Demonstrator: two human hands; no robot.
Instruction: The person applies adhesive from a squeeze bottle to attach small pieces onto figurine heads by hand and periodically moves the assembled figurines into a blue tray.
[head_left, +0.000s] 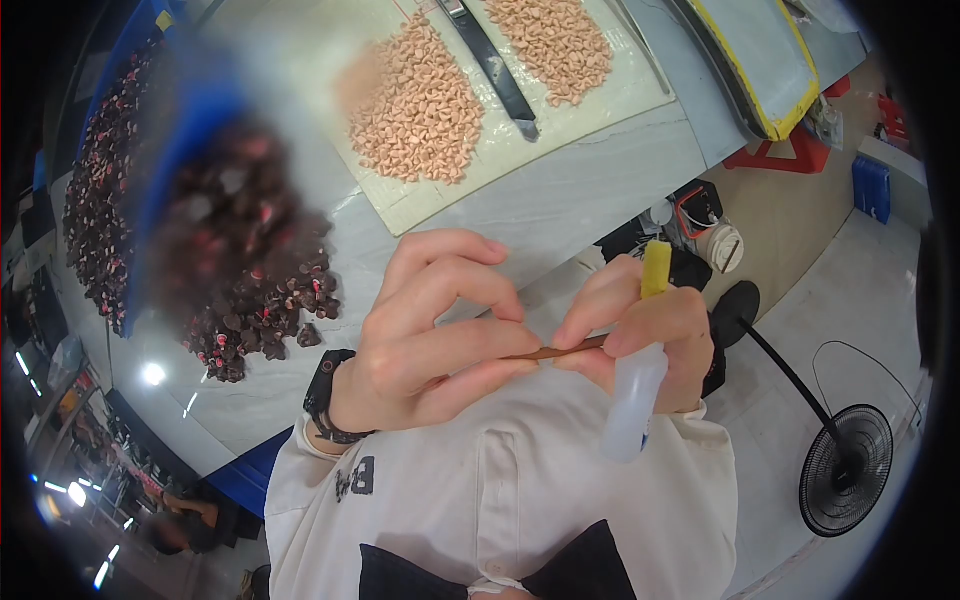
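My left hand (440,335), with a dark band at its wrist, pinches one end of a thin brown strip (575,350) in front of the shirt. At the strip's other end is my right hand (650,340), its fingers closed on it. That hand also holds a translucent white tube (635,400) against its fingers, with a yellow piece (655,268) sticking out above. My fingertips cover parts of the strip.
Small tan pieces (415,110) lie on a pale board (400,205) beside a black-handled tool (495,75). Dark pieces (255,325) are heaped at left, near a blurred blue edge (195,115). A yellow-edged tray (800,115) is upper right; a black fan (845,470) stands lower right.
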